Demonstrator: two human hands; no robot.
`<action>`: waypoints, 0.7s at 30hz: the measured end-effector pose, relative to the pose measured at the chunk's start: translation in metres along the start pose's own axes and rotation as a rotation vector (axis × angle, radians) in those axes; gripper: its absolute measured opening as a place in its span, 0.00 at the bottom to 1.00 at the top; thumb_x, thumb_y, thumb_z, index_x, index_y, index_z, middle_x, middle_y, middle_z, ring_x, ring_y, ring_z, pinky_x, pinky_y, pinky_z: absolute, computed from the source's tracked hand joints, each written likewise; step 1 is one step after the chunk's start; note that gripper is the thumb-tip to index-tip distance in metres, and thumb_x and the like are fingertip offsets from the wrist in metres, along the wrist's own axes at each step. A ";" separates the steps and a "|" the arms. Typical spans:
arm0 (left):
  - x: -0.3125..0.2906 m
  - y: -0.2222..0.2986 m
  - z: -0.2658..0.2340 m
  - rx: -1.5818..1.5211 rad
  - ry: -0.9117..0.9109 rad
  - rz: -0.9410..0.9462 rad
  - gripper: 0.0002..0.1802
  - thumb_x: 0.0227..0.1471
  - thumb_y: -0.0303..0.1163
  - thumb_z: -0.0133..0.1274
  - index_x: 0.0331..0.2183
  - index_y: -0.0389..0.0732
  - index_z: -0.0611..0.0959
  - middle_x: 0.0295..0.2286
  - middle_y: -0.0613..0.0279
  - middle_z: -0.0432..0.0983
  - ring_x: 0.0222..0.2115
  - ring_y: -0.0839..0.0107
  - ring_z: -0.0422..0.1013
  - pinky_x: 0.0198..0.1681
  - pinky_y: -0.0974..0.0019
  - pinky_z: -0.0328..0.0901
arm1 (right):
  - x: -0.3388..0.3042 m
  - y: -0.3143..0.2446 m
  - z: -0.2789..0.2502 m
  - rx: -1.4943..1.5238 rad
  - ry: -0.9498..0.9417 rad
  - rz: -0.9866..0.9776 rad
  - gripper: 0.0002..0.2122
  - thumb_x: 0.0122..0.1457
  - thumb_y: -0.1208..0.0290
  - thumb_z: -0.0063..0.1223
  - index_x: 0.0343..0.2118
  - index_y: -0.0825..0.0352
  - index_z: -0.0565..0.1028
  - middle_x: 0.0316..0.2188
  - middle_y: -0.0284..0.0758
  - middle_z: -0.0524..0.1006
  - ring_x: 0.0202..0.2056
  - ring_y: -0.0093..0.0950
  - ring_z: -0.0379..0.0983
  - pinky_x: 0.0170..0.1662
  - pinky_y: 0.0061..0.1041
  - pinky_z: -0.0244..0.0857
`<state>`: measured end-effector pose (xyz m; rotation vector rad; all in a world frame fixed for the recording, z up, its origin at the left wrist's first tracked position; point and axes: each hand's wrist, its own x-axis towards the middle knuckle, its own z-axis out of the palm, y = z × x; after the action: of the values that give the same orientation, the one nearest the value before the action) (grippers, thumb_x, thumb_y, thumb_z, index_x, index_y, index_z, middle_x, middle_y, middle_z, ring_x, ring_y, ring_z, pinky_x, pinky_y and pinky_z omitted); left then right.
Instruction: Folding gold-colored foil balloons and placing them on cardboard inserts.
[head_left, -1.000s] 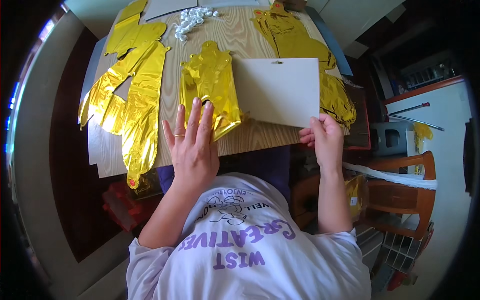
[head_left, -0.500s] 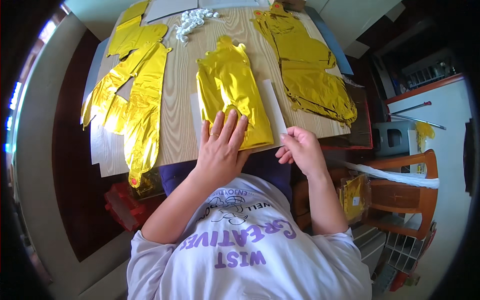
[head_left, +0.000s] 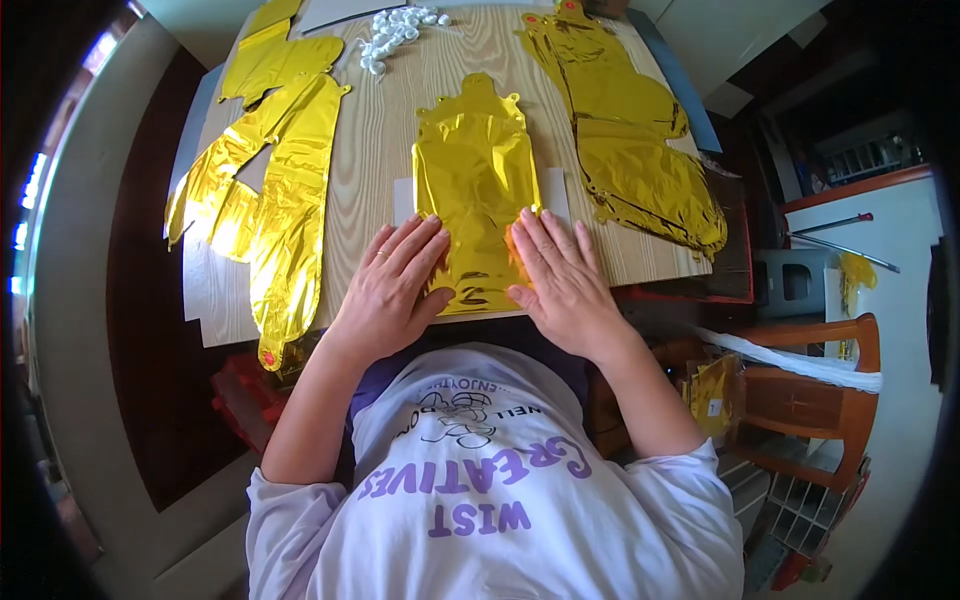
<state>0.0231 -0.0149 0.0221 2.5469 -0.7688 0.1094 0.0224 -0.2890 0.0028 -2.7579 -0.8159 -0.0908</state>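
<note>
A flat gold foil balloon, folded into an upright rectangle, lies at the table's near edge. Beneath it a white card shows along both sides. On the balloon's left border my left hand rests flat, fingers stretched and a ring on one of them. My right hand lies flat on the right border, its fingers stretched out too. Neither hand grips anything. Both palms and the balloon's lower side edges are hidden under the hands.
On the left of the wooden table lie gold foil balloons; more gold foil lies on the right. Small coils of white ribbon are at the back. A wooden chair with white strands stands at the right.
My right hand has left the card's corner and now lies flat on the balloon's right side. My left hand has slid left to its left side. The balloon now lies straighter.
</note>
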 end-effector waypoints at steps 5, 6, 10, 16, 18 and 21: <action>-0.002 -0.004 0.000 0.040 0.006 -0.003 0.35 0.56 0.42 0.58 0.62 0.40 0.71 0.62 0.50 0.66 0.66 0.47 0.56 0.70 0.42 0.45 | 0.000 0.009 -0.004 0.059 -0.012 -0.002 0.34 0.69 0.50 0.44 0.71 0.66 0.55 0.72 0.44 0.53 0.73 0.40 0.45 0.73 0.50 0.33; 0.000 -0.003 -0.002 0.041 0.001 -0.003 0.36 0.56 0.43 0.59 0.62 0.41 0.71 0.61 0.51 0.66 0.66 0.47 0.56 0.70 0.41 0.45 | 0.000 0.011 -0.006 0.098 -0.001 0.004 0.34 0.69 0.50 0.44 0.71 0.66 0.55 0.72 0.44 0.53 0.73 0.41 0.46 0.73 0.51 0.34; 0.011 0.002 -0.010 0.043 0.026 0.034 0.34 0.54 0.44 0.60 0.60 0.41 0.73 0.58 0.51 0.69 0.64 0.46 0.58 0.69 0.40 0.46 | -0.012 0.019 -0.028 0.144 0.325 0.062 0.24 0.65 0.61 0.54 0.61 0.67 0.68 0.62 0.44 0.68 0.63 0.43 0.63 0.67 0.49 0.51; 0.051 0.011 -0.006 -0.002 0.096 0.269 0.21 0.55 0.38 0.59 0.49 0.39 0.80 0.53 0.51 0.72 0.59 0.49 0.66 0.65 0.43 0.56 | -0.033 -0.033 -0.043 0.064 0.387 -0.008 0.16 0.55 0.72 0.61 0.47 0.70 0.78 0.49 0.44 0.76 0.53 0.42 0.71 0.60 0.44 0.62; 0.067 0.019 0.003 -0.076 0.080 0.418 0.19 0.51 0.34 0.61 0.46 0.40 0.82 0.51 0.53 0.74 0.56 0.52 0.69 0.63 0.46 0.61 | -0.034 -0.053 -0.031 0.097 0.290 -0.024 0.21 0.53 0.71 0.62 0.50 0.71 0.77 0.52 0.49 0.73 0.56 0.45 0.69 0.61 0.47 0.62; 0.081 0.022 0.018 -0.150 -0.067 0.593 0.23 0.45 0.32 0.64 0.46 0.42 0.84 0.52 0.54 0.75 0.55 0.54 0.70 0.61 0.48 0.63 | -0.039 -0.056 -0.005 0.082 0.175 0.028 0.28 0.53 0.69 0.63 0.58 0.71 0.71 0.57 0.57 0.66 0.59 0.55 0.63 0.63 0.52 0.60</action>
<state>0.0777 -0.0798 0.0322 2.1184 -1.4768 0.1501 -0.0409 -0.2657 0.0155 -2.6385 -0.7186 -0.2824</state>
